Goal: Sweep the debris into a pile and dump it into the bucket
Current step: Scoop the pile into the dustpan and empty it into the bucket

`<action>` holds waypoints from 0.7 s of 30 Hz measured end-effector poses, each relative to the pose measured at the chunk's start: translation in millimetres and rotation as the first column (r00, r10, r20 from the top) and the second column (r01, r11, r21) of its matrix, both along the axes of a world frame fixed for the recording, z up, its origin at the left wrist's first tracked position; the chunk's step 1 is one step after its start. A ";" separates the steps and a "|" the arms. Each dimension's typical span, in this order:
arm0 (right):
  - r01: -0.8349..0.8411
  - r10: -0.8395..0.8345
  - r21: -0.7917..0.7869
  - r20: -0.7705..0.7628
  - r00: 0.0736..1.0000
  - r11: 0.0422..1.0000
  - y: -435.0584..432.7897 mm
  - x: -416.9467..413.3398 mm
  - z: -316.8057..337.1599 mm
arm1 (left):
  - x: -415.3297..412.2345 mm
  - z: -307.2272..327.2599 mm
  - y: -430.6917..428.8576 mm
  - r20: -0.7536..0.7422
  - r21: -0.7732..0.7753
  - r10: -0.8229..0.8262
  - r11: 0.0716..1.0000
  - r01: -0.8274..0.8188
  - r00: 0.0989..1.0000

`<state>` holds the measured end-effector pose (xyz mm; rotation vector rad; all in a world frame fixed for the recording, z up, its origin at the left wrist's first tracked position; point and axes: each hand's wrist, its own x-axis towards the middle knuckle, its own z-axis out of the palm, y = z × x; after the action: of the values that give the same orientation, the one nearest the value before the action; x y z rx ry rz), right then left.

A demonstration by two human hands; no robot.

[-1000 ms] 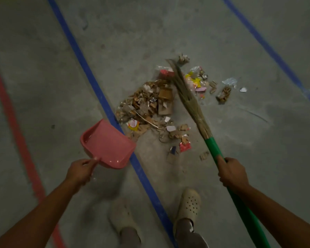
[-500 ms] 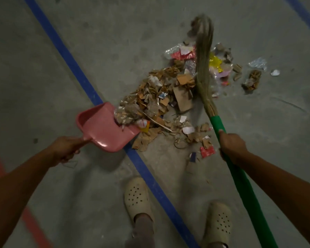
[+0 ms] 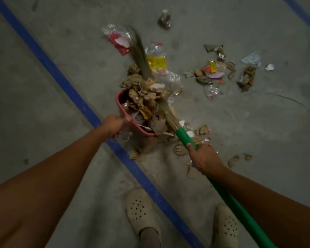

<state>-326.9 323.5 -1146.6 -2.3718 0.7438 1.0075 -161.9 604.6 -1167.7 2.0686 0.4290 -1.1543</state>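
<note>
My left hand (image 3: 114,125) grips the handle of a pink dustpan (image 3: 121,106) set on the concrete floor. Brown cardboard scraps (image 3: 145,97) are heaped in the pan and spill over its front. My right hand (image 3: 205,159) holds the green handle of a straw broom (image 3: 184,137); its bristles (image 3: 139,52) lie across the heap, pointing away from me. More debris lies beyond: a yellow wrapper (image 3: 156,62), a red packet (image 3: 119,42), clear plastic, and a separate cluster of scraps (image 3: 213,72) to the right. No bucket is in view.
A blue floor line (image 3: 61,78) runs diagonally under the dustpan and between my feet. My beige clogs (image 3: 140,210) stand at the bottom edge. Small scraps (image 3: 233,160) lie right of my right hand. Another blue line (image 3: 304,13) crosses the top right corner.
The dustpan moved right, across the blue line and into the pile. The broom swept the cardboard scraps toward me and into the pan. The view shifted closer.
</note>
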 end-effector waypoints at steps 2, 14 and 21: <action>0.018 -0.018 0.019 -0.007 1.000 1.000 1.3 -2.8 11.9 | -8.0 11.6 -7.6 0.033 -0.037 0.049 0.998 -0.048 0.998; 0.051 -0.052 0.025 0.040 0.998 0.998 -64.4 -61.8 219.9 | -107.5 209.2 -82.7 0.101 -0.217 0.291 0.940 -0.265 0.951; 0.002 -0.007 0.059 0.080 0.997 0.998 -124.4 -128.7 385.2 | -214.3 370.5 -137.7 0.133 -0.264 0.427 0.885 -0.384 0.894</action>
<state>-455.6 199.2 -761.4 -2.3441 0.6806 0.9136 -376.2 466.9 -797.1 1.7524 0.5759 -0.7129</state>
